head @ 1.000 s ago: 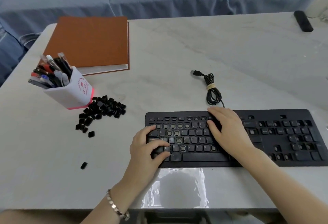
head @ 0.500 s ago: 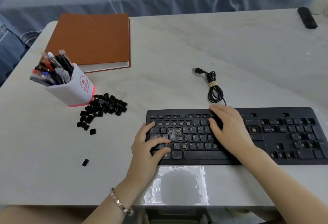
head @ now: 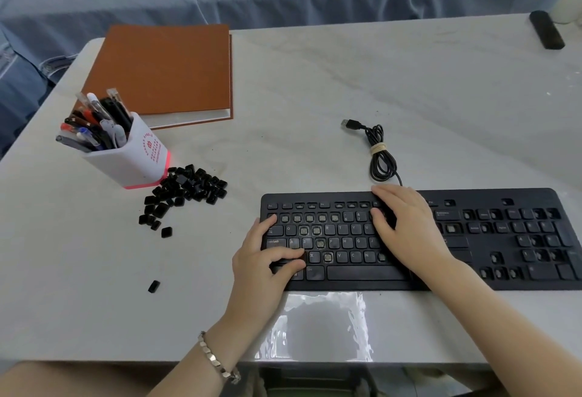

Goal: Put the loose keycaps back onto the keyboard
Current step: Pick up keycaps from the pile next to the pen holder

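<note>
Left of centre the loose keycaps (head: 185, 188) lie heaped within reach of the keyboard (head: 519, 195), where the left hand (head: 261, 266) pinches one cap (head: 291, 260) between curled thumb and forefinger at its lower-left corner, probably seating it, while the right hand (head: 409, 228) lies flat on the keys, fingers straight and holding nothing, likely to steady it.

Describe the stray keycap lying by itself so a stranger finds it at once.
Start at the white pen holder on the left of the table, where the pile of loose keycaps spreads from its base. Move from that pile toward the near edge: the stray keycap lies alone, left of the left hand, touching no other cap.
</note>
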Demonstrator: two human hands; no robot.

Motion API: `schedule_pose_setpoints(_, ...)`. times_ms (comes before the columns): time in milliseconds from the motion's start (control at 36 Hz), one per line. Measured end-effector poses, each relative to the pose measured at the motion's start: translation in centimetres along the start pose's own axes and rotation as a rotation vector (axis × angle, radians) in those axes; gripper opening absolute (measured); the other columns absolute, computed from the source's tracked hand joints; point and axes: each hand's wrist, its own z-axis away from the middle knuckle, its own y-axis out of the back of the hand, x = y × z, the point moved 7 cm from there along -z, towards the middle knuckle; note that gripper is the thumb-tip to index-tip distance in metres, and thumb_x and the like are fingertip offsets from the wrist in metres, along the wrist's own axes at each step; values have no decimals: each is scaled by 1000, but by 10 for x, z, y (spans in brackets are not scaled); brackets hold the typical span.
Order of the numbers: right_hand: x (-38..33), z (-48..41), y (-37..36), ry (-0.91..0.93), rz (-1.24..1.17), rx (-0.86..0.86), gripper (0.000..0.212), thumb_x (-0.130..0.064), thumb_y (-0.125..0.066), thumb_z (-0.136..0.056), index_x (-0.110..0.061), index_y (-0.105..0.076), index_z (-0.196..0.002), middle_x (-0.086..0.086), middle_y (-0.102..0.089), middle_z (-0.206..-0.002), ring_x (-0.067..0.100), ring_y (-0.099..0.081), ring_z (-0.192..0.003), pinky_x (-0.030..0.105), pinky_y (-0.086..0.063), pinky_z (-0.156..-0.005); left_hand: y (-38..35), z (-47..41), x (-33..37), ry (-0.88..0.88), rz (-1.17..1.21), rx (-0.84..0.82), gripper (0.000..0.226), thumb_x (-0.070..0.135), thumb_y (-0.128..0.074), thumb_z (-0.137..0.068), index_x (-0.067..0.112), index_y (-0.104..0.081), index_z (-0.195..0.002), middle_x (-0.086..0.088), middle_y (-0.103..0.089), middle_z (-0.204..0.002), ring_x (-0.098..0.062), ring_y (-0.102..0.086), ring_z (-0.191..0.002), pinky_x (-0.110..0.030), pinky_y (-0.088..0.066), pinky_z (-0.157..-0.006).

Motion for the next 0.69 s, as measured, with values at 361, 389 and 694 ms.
schedule_pose_setpoints(361,2,0,-1,-5,-4,2,32,-6,-64,-83,-3,-63,-115,9,-62,-116,31,-53,-106,31,-25,-103,0,1,2,93,41,-31,22,17,-79,-73,35,-67,-78,31,-32,-132,9,-17,-134,-20,-16,-110)
schedule_pose_setpoints(389,2,0,-1,-5,-5,5,32,-6,-65,-83,-3,-63,-115,9,-62,-116,31,-53,-106,30,-25,-103,0,1,2,96,43,-32,22,16,-79,-73,34,-68,-77,30,-32,-132,10,-17,-134,-19,-16,-110)
schedule_pose_setpoints(694,2,0,0,-8,10,7,34,-15,-57,-84,-3,-63,-114,9,-63,-114,31,-54,-104,19,-16,-101,2,-1,0,80,41,-25,19,15,-77,-75,32,-69,-78,39,-29,-128,1,-21,-138,-23,-18,-110)
